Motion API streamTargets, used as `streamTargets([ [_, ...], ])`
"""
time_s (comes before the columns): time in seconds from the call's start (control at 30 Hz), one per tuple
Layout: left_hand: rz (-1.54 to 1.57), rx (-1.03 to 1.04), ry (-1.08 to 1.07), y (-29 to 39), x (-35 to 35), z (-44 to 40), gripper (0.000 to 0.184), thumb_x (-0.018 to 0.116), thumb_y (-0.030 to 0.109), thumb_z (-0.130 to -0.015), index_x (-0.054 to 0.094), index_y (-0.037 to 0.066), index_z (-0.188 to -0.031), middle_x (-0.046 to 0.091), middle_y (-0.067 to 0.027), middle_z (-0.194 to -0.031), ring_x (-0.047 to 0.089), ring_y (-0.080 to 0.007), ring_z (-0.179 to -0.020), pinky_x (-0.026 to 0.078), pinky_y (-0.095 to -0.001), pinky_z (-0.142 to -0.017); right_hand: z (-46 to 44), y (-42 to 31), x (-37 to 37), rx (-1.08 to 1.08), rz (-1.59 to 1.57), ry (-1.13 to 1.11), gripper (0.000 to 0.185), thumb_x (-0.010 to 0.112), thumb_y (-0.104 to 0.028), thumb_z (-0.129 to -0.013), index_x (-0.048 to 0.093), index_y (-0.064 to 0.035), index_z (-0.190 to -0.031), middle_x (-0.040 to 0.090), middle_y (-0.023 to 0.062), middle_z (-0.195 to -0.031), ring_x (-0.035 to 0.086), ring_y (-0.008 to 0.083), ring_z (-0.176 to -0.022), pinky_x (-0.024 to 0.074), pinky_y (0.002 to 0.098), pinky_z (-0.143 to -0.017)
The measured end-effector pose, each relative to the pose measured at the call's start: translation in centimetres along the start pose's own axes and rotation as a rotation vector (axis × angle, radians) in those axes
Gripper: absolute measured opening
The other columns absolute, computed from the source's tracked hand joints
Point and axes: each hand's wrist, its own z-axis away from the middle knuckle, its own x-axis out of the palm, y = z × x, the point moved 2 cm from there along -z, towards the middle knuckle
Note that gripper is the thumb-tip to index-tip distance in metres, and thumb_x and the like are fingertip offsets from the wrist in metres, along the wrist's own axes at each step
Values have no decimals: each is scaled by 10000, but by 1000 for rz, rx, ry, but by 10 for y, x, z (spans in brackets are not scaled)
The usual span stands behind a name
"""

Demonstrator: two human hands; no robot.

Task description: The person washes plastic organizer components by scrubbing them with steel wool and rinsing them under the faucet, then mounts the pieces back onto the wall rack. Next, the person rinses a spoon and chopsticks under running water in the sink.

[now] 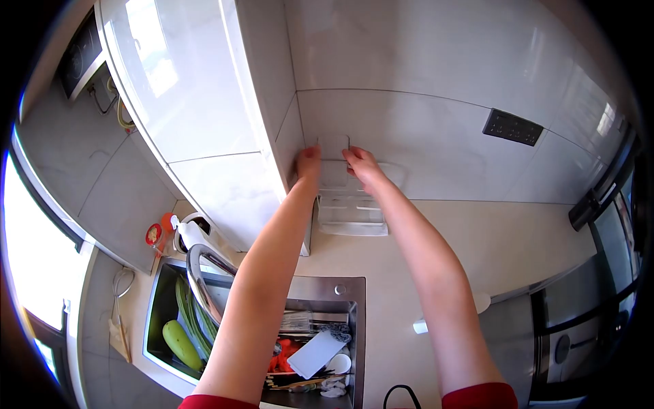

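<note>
Two bare forearms with red sleeves reach up from 5 and 7 o'clock toward a tiled wall. At 12 o'clock, the left hand (308, 162) and right hand (361, 163) are closed on opposite side edges of a clear, flat, rectangular panel (333, 151), apparently plastic, held upright before the white, glossy wall tiles (436, 146). The right thumb and fingers pinch its edge plainly; the left fingers curl at the other edge, partly hidden.

Just below, at the centre, a clear, ribbed plastic rack (353, 228) stands on the cream countertop (429, 252). Whether panel and rack touch, I cannot tell.

The panel looks light and stiff, probably slippery if wet and liable to crack if bent; the side edges seem the surest hold, one hand each side.

At 7 o'clock sits a steel sink (357, 290) with a pale green, oblong gourd (182, 345) in its left basin.
</note>
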Motion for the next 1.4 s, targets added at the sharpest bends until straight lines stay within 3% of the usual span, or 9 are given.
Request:
streamTargets([
  [0.03,7,8,8,-7,1,-4,346,581,390,-873,564,74,-1014,536,-6,-757,463,-112,-574,395,-271,-495,-4,5,-2,60,71,-67,394,576,-345,-893,543,-58,-1160,532,3,-998,482,114,-947,436,300,-864],
  [0.5,-250,106,160,-15,8,-16,282,571,321,-874,571,40,-880,528,-48,-621,474,-147,-477,357,-313,-421,-16,10,-5,95,47,-85,447,572,-339,-896,534,-3,-1189,571,62,-1067,526,177,-1003,479,332,-824],
  [0.57,-227,19,130,-19,8,-14,335,603,335,-808,647,12,-882,664,-176,-871,639,-341,-864,492,-404,-750,-16,11,-5,103,76,-85,434,567,-330,-900,539,-4,-1184,570,62,-1068,523,179,-1005,482,331,-820],
  [0.67,-305,21,106,-43,11,-26,327,606,335,-804,666,18,-855,669,-177,-856,644,-340,-851,497,-405,-739,-22,30,-4,139,108,-86,411,554,-323,-905,555,11,-1145,566,66,-1051,514,178,-1002,485,330,-818],
  [0.73,-321,28,126,-38,11,-13,325,604,335,-803,674,21,-851,670,-179,-849,645,-341,-843,500,-406,-733,-27,44,-4,77,125,35,356,558,-293,-880,625,49,-949,597,93,-708,568,192,-630,461,337,-596],
  [0.87,-495,112,193,-23,9,11,318,593,330,-806,690,30,-851,668,-190,-844,644,-346,-824,506,-413,-721,-37,62,-6,191,195,-5,362,532,-285,-901,579,41,-1050,565,85,-938,552,177,-859,517,324,-732],
  [1.07,-719,100,208,-26,15,20,309,546,272,-855,683,-4,-830,646,-234,-856,631,-378,-831,503,-429,-738,-41,71,-5,158,275,63,302,548,-231,-881,621,58,-931,580,86,-790,582,180,-696,524,302,-615],
  [1.13,-708,84,187,-17,16,32,295,541,254,-866,680,-5,-843,643,-232,-880,628,-380,-845,504,-434,-735,-47,83,-5,97,273,163,271,603,-204,-810,641,29,-679,610,133,-589,606,209,-517,475,347,-550],
  [1.4,-953,52,239,-17,28,39,168,502,116,-894,640,20,-889,617,-157,-972,625,-321,-904,528,-364,-736,-39,69,-8,81,387,175,239,680,-85,-747,622,71,-919,638,116,-716,618,163,-561,532,289,-506],
])
